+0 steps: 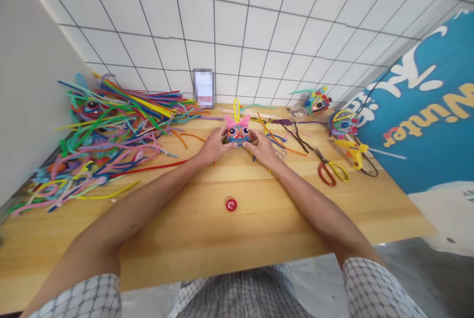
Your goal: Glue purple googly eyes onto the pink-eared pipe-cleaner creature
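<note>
Between my two hands is a small pipe-cleaner ornament (pixel 238 136), a ball-shaped face with pink pointed ears, googly eyes and a yellow loop on top. My left hand (pixel 216 144) grips its left side, fingers curled behind and thumb at the lower front. On the opposite side my right hand (pixel 260 147) holds it the same way. The fingertips behind the ornament are partly hidden. Closer to me, a round red button-like piece (pixel 231 204) lies on the wooden table (pixel 207 239).
Heaped pipe cleaners (pixel 122 125) cover the left side. A phone (pixel 203 89) leans on the tiled wall. Scissors (pixel 329 170), a yellow glue gun (pixel 351 152) and two decorated ornaments (pixel 318 101) are at right. Loose pipe cleaners (pixel 296 138) lie behind my right hand.
</note>
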`<control>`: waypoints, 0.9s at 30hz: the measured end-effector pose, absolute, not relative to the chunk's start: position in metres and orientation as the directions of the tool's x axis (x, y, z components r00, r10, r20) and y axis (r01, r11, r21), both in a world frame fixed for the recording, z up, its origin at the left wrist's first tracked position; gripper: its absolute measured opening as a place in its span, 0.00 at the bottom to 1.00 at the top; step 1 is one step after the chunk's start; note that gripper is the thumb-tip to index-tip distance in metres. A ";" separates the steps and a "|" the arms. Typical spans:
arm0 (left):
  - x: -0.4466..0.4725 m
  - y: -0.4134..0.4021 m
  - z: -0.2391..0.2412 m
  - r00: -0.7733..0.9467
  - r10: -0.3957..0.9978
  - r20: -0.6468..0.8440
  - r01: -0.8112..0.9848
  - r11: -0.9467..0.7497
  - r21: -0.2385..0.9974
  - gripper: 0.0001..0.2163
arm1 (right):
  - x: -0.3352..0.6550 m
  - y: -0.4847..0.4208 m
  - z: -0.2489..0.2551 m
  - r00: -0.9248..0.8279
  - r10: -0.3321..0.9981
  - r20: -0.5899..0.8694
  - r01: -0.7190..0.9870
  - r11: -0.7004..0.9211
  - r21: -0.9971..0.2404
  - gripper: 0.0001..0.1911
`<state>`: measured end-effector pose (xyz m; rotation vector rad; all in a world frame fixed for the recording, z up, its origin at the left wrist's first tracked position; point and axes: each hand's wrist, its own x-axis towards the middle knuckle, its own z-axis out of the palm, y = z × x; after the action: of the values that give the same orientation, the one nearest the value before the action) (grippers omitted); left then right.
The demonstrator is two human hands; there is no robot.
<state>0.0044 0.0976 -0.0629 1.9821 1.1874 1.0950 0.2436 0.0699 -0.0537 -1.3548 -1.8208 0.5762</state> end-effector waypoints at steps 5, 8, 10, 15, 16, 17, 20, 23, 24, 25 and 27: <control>0.005 0.094 -0.067 0.261 0.898 0.354 0.391 -0.434 0.812 0.29 | 0.244 0.070 -0.061 -0.126 0.930 0.344 0.579 0.350 -0.736 0.29; 0.006 0.092 -0.068 0.271 0.893 0.359 0.353 -0.440 0.826 0.28 | 0.245 0.069 -0.061 -0.124 0.928 0.350 0.575 0.355 -0.737 0.29; 0.006 0.091 -0.068 0.274 0.892 0.358 0.336 -0.438 0.834 0.28 | 0.244 0.068 -0.061 -0.130 0.929 0.347 0.569 0.356 -0.741 0.29; 0.006 0.091 -0.068 0.266 0.897 0.353 0.353 -0.431 0.830 0.29 | 0.243 0.064 -0.058 -0.147 0.930 0.337 0.566 0.359 -0.742 0.29; 0.006 0.090 -0.068 0.267 0.897 0.353 0.355 -0.432 0.829 0.29 | 0.243 0.064 -0.058 -0.145 0.927 0.346 0.569 0.364 -0.737 0.29; 0.006 0.090 -0.068 0.267 0.896 0.355 0.357 -0.435 0.827 0.29 | 0.243 0.063 -0.058 -0.137 0.922 0.363 0.574 0.373 -0.729 0.29; 0.007 0.089 -0.066 0.272 0.891 0.362 0.361 -0.444 0.820 0.27 | 0.245 0.060 -0.055 -0.084 0.873 0.480 0.601 0.429 -0.675 0.26; 0.007 0.088 -0.063 0.279 0.889 0.363 0.363 -0.448 0.817 0.26 | 0.246 0.056 -0.049 -0.090 0.775 0.625 0.631 0.530 -0.567 0.20; 0.007 0.087 -0.062 0.280 0.889 0.362 0.363 -0.447 0.817 0.25 | 0.246 0.054 -0.047 -0.111 0.745 0.657 0.637 0.561 -0.529 0.18; 0.007 0.087 -0.062 0.280 0.889 0.361 0.362 -0.447 0.818 0.25 | 0.245 0.053 -0.045 -0.136 0.720 0.680 0.638 0.589 -0.496 0.16; 0.007 0.087 -0.062 0.279 0.890 0.360 0.363 -0.445 0.819 0.25 | 0.244 0.051 -0.042 -0.184 0.682 0.707 0.632 0.633 -0.447 0.14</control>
<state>0.0073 0.0869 -0.0616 1.9450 1.1220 1.1187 0.2435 0.0511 -0.0425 -1.0449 -1.8804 0.0650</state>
